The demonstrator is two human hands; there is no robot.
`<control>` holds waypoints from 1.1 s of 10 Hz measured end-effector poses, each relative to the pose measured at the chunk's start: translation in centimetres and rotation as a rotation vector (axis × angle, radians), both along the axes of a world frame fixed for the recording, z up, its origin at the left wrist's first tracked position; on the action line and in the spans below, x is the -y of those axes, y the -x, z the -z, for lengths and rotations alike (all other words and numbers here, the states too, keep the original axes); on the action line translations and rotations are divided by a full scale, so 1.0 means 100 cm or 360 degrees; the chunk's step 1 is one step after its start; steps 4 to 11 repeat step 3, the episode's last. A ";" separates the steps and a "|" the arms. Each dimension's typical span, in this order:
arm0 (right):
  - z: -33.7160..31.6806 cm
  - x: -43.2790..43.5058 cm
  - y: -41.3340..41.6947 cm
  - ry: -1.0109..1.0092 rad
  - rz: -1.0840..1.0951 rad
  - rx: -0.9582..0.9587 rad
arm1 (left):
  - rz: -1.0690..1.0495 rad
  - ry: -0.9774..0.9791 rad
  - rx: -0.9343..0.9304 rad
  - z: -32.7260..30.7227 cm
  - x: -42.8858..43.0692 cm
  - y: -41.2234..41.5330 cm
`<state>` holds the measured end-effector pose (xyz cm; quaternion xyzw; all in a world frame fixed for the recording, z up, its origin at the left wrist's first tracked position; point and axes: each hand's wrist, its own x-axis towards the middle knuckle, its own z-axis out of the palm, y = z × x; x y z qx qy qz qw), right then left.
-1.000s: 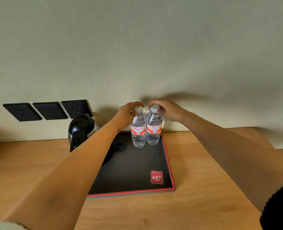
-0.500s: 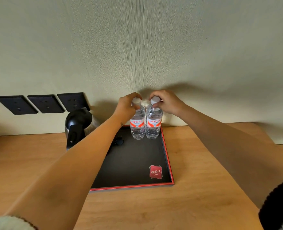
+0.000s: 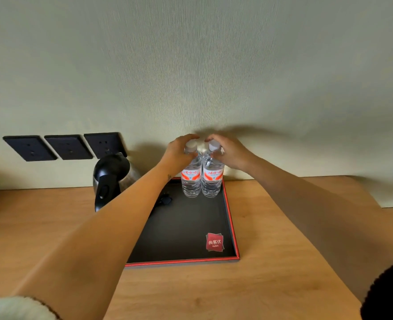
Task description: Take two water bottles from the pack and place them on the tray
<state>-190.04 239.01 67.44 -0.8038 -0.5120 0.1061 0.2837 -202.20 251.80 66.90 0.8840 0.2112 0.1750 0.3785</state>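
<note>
1. Closest to the camera is the wooden counter, with both bare forearms reaching out over it toward the wall.
2. Next is the black tray with a red rim. There's a red logo patch in its near right corner, and a small dark object that's too blurry to identify further in.
3. At the tray's far right corner, both bottles stand upright and touching: left bottle and right bottle, clear with red-and-white labels.
4. The left hand has its fingers curled around the left bottle's neck, under the white cap. The right hand grips the right bottle's neck the same way.
5. A black kettle sits left of the tray.
6. On the wall behind are three dark sockets.
</note>
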 end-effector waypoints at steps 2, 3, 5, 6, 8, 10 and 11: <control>-0.021 0.010 0.019 -0.0021 0.0000 0.0157 | 0.0020 -0.0185 -0.0112 -0.028 0.017 0.009; -0.042 0.018 0.032 -0.0081 -0.0017 0.0304 | -0.0005 -0.0323 -0.0047 -0.047 0.027 0.023; -0.042 0.018 0.032 -0.0081 -0.0017 0.0304 | -0.0005 -0.0323 -0.0047 -0.047 0.027 0.023; -0.042 0.018 0.032 -0.0081 -0.0017 0.0304 | -0.0005 -0.0323 -0.0047 -0.047 0.027 0.023; -0.042 0.018 0.032 -0.0081 -0.0017 0.0304 | -0.0005 -0.0323 -0.0047 -0.047 0.027 0.023; -0.042 0.018 0.032 -0.0081 -0.0017 0.0304 | -0.0005 -0.0323 -0.0047 -0.047 0.027 0.023; -0.042 0.018 0.032 -0.0081 -0.0017 0.0304 | -0.0005 -0.0323 -0.0047 -0.047 0.027 0.023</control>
